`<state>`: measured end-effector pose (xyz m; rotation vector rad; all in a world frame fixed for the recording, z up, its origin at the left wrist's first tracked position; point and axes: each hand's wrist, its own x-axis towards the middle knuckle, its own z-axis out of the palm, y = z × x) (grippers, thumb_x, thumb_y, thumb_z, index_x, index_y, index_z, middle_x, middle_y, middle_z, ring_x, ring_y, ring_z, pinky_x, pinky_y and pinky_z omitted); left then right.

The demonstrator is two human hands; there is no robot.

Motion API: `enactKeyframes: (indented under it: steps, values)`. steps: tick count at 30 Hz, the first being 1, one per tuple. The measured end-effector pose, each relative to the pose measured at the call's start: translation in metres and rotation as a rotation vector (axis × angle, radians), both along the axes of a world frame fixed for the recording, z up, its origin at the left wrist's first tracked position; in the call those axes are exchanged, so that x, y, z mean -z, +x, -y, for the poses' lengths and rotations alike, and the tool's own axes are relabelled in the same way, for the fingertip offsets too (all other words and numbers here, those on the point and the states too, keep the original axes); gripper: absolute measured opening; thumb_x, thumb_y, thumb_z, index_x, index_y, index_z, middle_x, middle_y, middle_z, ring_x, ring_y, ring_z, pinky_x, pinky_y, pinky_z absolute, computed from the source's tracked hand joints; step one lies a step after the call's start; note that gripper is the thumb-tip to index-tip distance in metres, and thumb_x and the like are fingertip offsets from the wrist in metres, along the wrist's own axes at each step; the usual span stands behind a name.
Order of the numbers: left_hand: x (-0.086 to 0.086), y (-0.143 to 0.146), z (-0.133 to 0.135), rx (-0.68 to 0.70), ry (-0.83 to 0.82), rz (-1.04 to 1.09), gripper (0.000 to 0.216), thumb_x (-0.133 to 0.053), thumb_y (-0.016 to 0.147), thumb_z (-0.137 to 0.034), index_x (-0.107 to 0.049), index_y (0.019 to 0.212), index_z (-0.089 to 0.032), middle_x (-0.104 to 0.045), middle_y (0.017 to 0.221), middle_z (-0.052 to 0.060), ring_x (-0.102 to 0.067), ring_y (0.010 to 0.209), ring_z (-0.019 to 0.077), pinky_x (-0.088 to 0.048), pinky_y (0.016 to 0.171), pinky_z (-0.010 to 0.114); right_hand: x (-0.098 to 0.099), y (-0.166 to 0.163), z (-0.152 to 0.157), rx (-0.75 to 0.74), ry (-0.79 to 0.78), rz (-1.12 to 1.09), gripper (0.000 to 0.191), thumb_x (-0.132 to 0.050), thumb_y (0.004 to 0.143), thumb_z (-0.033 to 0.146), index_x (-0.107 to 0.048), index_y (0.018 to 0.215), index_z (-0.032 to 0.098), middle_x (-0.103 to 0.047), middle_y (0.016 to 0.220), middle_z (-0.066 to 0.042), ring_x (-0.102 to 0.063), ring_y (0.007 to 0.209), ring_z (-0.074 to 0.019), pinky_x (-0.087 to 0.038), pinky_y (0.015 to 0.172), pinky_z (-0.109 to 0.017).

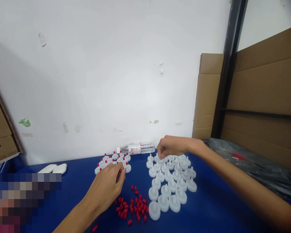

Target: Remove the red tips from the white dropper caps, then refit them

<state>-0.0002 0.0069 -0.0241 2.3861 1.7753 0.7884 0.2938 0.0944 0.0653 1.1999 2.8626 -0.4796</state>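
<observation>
White wall [111, 64] running across the back, showing tape scraps and flaked patches; blue table [72, 184] stretching along its foot. Far left, cardboard boxes [0, 129] are standing at the edge of view, printed with dark marks. Two smooth, rounded white objects [59, 169] are lying side by side on the table nearby. Next, a cluster of red-tipped white pieces [127, 158] is sitting toward the wall, each disc-like base carrying a short upright spout under a red cap. Left hand [109, 183] is reaching over the near side of this cluster, fingers curling and thumb lying close to the forefinger; a trace of red is showing there, but whether it is gripping a cap I cannot tell. Loose red caps [125, 208] are lying scattered nearer the viewer, one resting apart by the left forearm. Behind, a clear bottle [138, 148] is lying on its side along the wall, white cap pointing left. Further right, bare-spouted white pieces [168, 176] are standing in a larger group. Right hand [171, 146] is bending its fingers down over the back-left pieces; grip hidden, cannot tell. Far right, dark plastic sheeting [252, 165] is lying crumpled below cardboard panels [264, 87] and a black post [229, 58].
</observation>
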Motion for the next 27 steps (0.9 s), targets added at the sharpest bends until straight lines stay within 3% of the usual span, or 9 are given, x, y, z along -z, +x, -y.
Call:
enactKeyframes:
  steps: [4,9,12,18,23,27]
  values:
    - [0.0,0.0,0.0,-0.012,0.006,-0.059,0.032,-0.033,0.102,-0.035,-0.047,0.075,-0.024,-0.062,0.077,0.005,-0.055,0.071,0.0244,-0.032,0.067,0.035,0.005,0.005,-0.008,0.109,-0.071,0.045,0.03,-0.079,0.078,0.017,-0.076,0.108,0.021,-0.078,0.093,-0.005,-0.072,0.083,-0.0218,-0.048,0.066,-0.027]
    - [-0.003,-0.001,-0.001,-0.004,0.031,-0.077,0.03,-0.033,0.102,-0.033,-0.053,0.082,-0.023,-0.064,0.083,0.004,-0.058,0.079,0.0246,-0.038,0.071,0.036,0.009,0.01,-0.015,0.175,-0.146,0.129,0.021,-0.087,0.067,0.025,-0.077,0.084,0.02,-0.077,0.089,-0.005,-0.071,0.086,-0.0262,-0.048,0.067,-0.03]
    - [-0.002,0.0,0.0,-0.002,0.046,-0.08,0.031,-0.034,0.102,-0.033,-0.054,0.082,-0.023,-0.064,0.085,0.004,-0.059,0.081,0.0245,-0.039,0.072,0.036,0.011,0.013,-0.019,0.166,-0.205,0.165,0.023,-0.088,0.065,0.029,-0.077,0.082,0.02,-0.077,0.085,-0.004,-0.071,0.086,-0.0255,-0.048,0.068,-0.03]
    - [-0.002,0.002,0.001,0.006,0.062,-0.095,0.033,-0.034,0.103,-0.035,-0.054,0.079,-0.023,-0.063,0.082,0.004,-0.059,0.082,0.0257,-0.04,0.071,0.037,0.017,0.012,-0.025,0.121,-0.248,0.182,0.028,-0.088,0.07,0.036,-0.075,0.087,0.018,-0.076,0.083,-0.002,-0.072,0.086,-0.0238,-0.049,0.072,-0.03]
    - [-0.001,0.002,0.002,0.008,0.061,-0.106,0.034,-0.032,0.103,-0.034,-0.053,0.078,-0.024,-0.063,0.081,0.004,-0.058,0.082,0.0258,-0.039,0.071,0.037,0.024,0.009,-0.028,0.086,-0.251,0.231,0.023,-0.074,0.093,0.036,-0.07,0.099,0.015,-0.073,0.097,-0.003,-0.07,0.091,-0.0201,-0.056,0.085,-0.039]
    - [0.001,0.003,0.002,0.011,0.054,-0.115,0.034,-0.032,0.104,-0.035,-0.052,0.078,-0.024,-0.063,0.081,0.004,-0.058,0.082,0.0258,-0.04,0.07,0.037,0.029,0.009,-0.032,0.07,-0.265,0.262,0.023,-0.068,0.099,0.036,-0.068,0.106,0.014,-0.071,0.105,-0.005,-0.069,0.094,-0.02,-0.057,0.087,-0.041]
